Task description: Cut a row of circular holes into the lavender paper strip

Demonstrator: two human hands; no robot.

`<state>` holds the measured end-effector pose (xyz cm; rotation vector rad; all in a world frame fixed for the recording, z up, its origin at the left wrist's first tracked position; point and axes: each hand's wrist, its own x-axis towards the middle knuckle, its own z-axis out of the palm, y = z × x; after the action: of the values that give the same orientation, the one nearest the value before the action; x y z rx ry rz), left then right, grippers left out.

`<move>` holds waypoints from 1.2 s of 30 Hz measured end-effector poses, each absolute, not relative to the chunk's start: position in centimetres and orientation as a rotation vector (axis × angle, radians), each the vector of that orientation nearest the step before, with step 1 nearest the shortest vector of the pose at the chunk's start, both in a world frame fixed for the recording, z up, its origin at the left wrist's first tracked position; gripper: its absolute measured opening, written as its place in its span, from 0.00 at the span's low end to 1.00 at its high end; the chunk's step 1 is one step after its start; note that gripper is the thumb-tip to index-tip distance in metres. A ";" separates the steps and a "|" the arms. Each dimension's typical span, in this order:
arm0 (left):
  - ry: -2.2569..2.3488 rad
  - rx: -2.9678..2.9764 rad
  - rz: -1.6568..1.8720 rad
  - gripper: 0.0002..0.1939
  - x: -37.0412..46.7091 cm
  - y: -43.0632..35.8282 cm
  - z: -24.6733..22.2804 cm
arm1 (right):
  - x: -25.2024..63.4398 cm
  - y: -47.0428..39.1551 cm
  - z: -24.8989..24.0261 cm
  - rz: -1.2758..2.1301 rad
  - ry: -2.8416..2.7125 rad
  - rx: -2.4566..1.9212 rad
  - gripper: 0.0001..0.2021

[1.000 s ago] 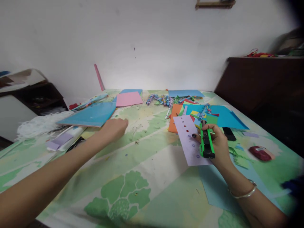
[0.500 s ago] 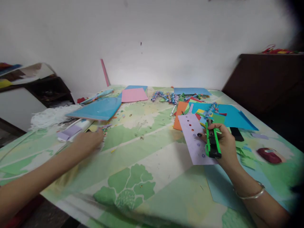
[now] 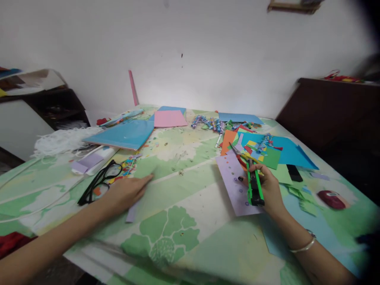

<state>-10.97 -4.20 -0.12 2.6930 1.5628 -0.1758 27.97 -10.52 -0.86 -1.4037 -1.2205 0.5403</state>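
hole punch [image 3: 255, 189] and lilac sheet [image 3: 229, 180] held together in right hand [image 3: 269, 188], presumably so left hand [image 3: 126, 192] can work separately, by lilac strip [image 3: 131, 214], its grip unclear.

You have soft, fairly dim light, brightest on the wall [image 3: 204, 85] above the far edge of the table [image 3: 190, 188]. Past its right edge, the cabinet [image 3: 332, 114] sinks into shadow. Your left hand [image 3: 129, 194] looks slightly blurred; blackness clips the view's upper right.

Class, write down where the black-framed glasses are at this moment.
In the head view, the glasses lie on the left of the table, beside colourful scraps and near the left hand.
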 end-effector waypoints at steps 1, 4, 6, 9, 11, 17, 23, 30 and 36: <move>1.667 2.680 -0.191 0.19 -12.1 -3.6 0.4 | 27.9 -10.6 -0.8 0.530 -1.225 -1.414 0.18; 1.892 2.672 -0.200 0.19 -14.6 -2.1 2.0 | 26.8 -10.4 -0.8 0.546 -1.251 -1.430 0.17; 1.925 2.694 -0.200 0.17 -14.9 -1.2 2.8 | 25.5 -10.0 -1.1 0.599 -1.294 -1.424 0.16; 1.877 2.739 -0.201 0.19 -14.0 0.1 3.3 | 23.4 -9.5 -1.6 0.666 -1.369 -1.427 0.14; 1.892 2.754 -0.181 0.18 -13.0 0.8 3.2 | 22.5 -9.5 -1.8 0.694 -1.430 -1.435 0.14; 1.663 2.991 0.050 0.19 -7.8 -2.1 2.3 | 22.8 -9.7 -1.8 0.701 -1.509 -1.453 0.13; 0.299 3.244 0.285 0.24 1.5 -8.6 0.2 | 24.6 -8.7 0.0 0.615 -1.369 -1.435 0.19; 0.320 3.162 0.302 0.40 4.1 -9.5 -2.2 | 24.9 -7.3 2.2 0.619 -1.160 -1.480 0.15; 0.324 3.130 0.400 0.36 3.5 -9.5 -3.5 | 24.5 -7.2 0.7 0.555 -1.385 -1.567 0.08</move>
<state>3.50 -9.49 -3.49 3.1301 0.3241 0.3999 24.52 -7.21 0.73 -1.5674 -1.3847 0.5551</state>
